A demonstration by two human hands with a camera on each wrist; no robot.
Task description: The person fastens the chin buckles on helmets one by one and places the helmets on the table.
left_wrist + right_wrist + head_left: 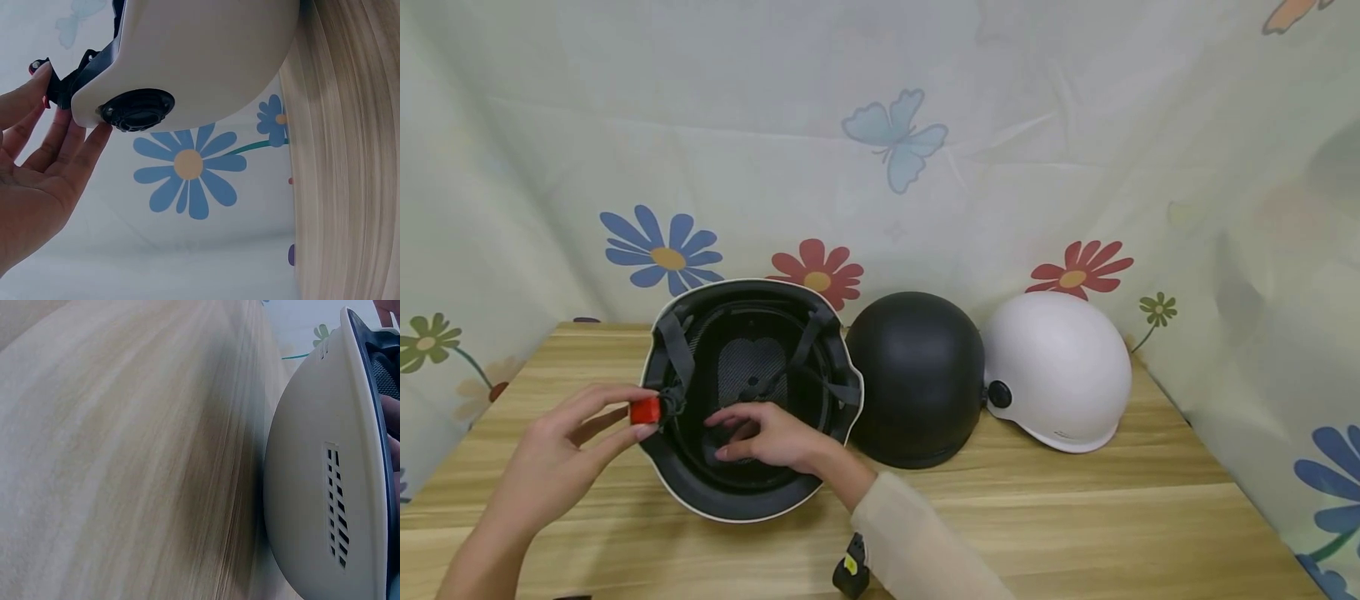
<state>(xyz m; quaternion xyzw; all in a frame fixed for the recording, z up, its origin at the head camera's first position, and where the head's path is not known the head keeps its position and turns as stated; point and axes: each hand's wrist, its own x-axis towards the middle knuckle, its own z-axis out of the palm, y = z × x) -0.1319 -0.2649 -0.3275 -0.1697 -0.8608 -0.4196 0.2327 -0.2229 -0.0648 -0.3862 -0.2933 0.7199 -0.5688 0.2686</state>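
An upturned helmet (745,508) with a white shell and black padded inside lies on the table at left. My left hand (576,429) pinches a red buckle (645,410) with its black strap at the helmet's left rim. In the left wrist view, fingers of this hand (44,156) also touch the white shell (206,62) beside a round black knob (139,109). My right hand (767,437) reaches over the rim into the helmet's hollow, fingers loosely bent with nothing visible between them. Black side straps (677,350) hang inside. In the right wrist view the vented shell (312,469) hides most of that hand.
A black helmet (917,375) and a white helmet (1060,367) stand dome up to the right. A small black object with a yellow mark (852,567) lies by the right sleeve. Behind the wooden table (1037,517) hangs a flowered cloth (737,167).
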